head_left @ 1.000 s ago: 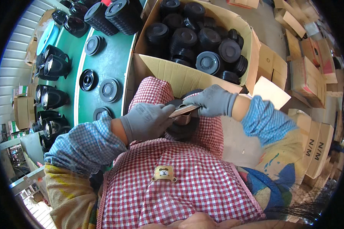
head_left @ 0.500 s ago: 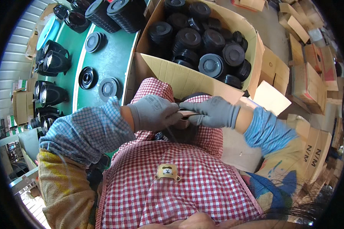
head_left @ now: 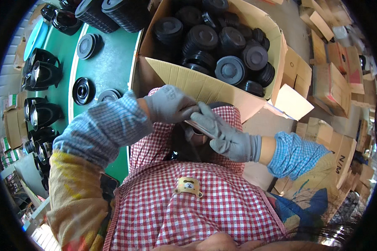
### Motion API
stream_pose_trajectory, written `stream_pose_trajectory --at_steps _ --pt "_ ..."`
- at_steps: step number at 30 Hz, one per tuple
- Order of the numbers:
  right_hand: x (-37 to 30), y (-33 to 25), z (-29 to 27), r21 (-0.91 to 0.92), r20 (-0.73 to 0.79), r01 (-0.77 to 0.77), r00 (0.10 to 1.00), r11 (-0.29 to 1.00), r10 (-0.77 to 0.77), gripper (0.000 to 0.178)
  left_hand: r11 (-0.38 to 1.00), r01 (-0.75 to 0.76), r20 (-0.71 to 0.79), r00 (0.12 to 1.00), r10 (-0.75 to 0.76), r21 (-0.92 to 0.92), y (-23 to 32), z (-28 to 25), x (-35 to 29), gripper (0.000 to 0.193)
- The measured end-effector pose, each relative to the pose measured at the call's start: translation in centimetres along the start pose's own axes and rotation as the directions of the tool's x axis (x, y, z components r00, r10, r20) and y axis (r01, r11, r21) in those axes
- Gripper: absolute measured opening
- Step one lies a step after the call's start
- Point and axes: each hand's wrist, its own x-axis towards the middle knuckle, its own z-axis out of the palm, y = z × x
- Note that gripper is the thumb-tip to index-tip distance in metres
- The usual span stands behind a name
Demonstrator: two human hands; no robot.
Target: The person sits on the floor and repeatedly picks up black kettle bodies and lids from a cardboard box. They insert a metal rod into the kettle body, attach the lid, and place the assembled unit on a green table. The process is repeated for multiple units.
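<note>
Far left, blue basin (head_left: 34, 37) at the back edge of the green table (head_left: 107, 65), black pots (head_left: 45, 75) lined up along that side, some tilted. Next, tall lid stacks (head_left: 95, 16) at the table's far end, a short stack of lids (head_left: 87, 46) nearer, then a black ring-shaped part (head_left: 83, 90), and close by it more grey-black lids (head_left: 108, 96), partly behind the left sleeve (head_left: 107, 125). Left hand (head_left: 169, 104), grey glove: fingers curled closed on the upper left end of a thin flat piece (head_left: 202, 128), pale along its edge. That piece sits between the two hands, above the lap, slanting down to the right. Under it, between the knees, a dark object (head_left: 184, 146) with a shiny brownish part; mostly covered, exact kind hard to tell. Beyond the hands, an open box (head_left: 176, 75) packed with round black lids (head_left: 230, 70), some stacked, some on edge. Right hand (head_left: 234, 140), same glove: fingers along the upper side of the flat piece, thumb below, pinching its lower end; fingertips close to the left hand. Far right, brown cartons (head_left: 333, 90) on the floor, several with flaps up.
</note>
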Motion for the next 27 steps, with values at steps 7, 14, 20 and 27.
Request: stream_pose_trajectory --at_steps 7,14,20,27 --pt "1.0 -7.5 4.5 -0.152 -0.185 -0.233 0.961 0.961 0.204 0.078 0.991 0.061 0.015 0.998 -0.059 -0.119 -2.4 2.7 6.3 0.033" --pt "1.3 -6.8 4.0 -0.092 -0.365 -0.328 0.889 0.940 0.274 0.089 0.963 -0.044 -0.255 0.967 -0.026 -0.265 -3.3 3.2 6.0 0.038" --pt "-2.8 -6.7 -1.8 0.271 -0.326 -0.728 0.546 0.629 0.772 0.087 0.847 -0.136 -0.587 0.665 0.462 0.513 -0.1 0.6 -9.6 0.042" --pt "-6.4 -2.8 -1.2 0.619 -0.656 -0.136 0.453 0.774 0.604 0.054 0.708 -0.374 0.031 0.894 0.446 0.599 2.9 11.8 -15.1 0.029"
